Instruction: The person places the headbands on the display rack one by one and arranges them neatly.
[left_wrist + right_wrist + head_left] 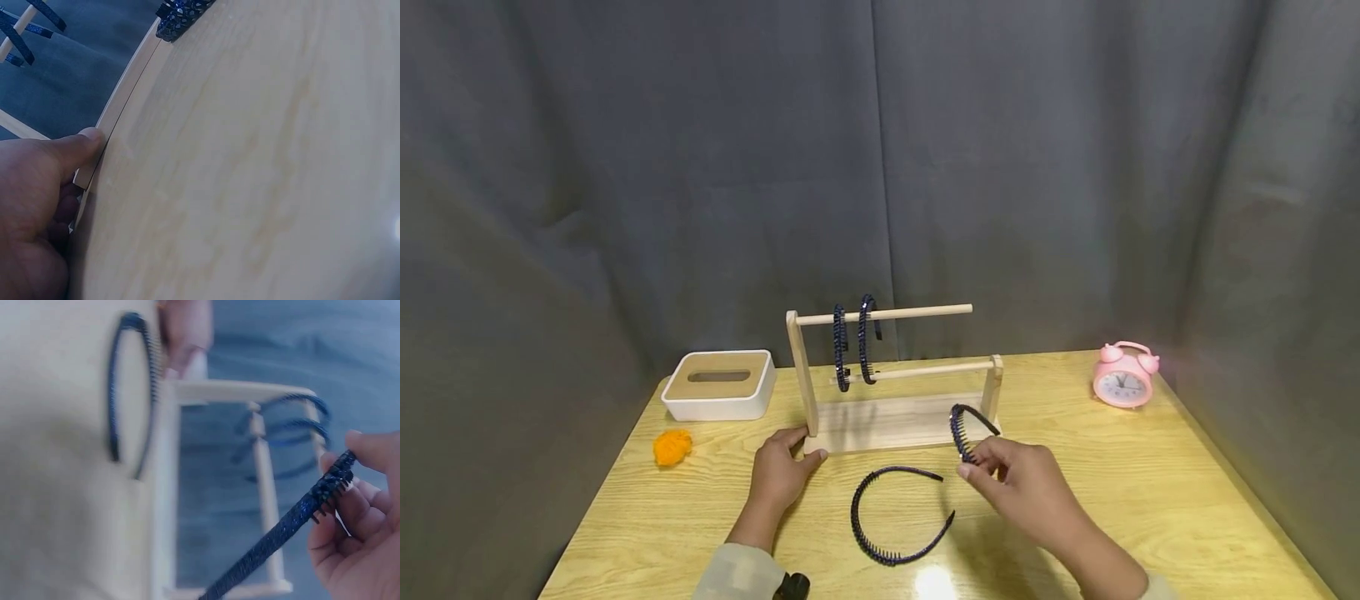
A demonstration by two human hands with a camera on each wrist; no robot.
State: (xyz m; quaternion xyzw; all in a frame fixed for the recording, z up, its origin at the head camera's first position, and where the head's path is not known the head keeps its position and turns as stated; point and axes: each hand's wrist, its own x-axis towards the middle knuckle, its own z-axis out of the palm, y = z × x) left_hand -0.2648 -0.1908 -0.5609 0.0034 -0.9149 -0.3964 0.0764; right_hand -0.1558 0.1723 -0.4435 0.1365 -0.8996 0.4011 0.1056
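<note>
My right hand (1033, 487) pinches a dark, toothed headband (958, 427) between thumb and fingers, raised in front of the right end of a wooden rack (887, 423). In the right wrist view, its glittery blue band (269, 544) slants down from the fingertips. At the rack's front left corner, my left hand (777, 477) grips the base, thumb along the front edge and fingers round the side. Two similar headbands, a left one (838, 354) and a right one (863, 337), hang over the upper rod (925, 312). Another headband (855, 510) lies flat on the table between my hands.
A white tissue box (718, 410) with a wooden top stands left of the rack, and an orange pompom (672, 447) lies before it. Far right on the table (1180, 500) is a pink alarm clock (1122, 379). Grey curtains (737, 167) surround the table's back and sides.
</note>
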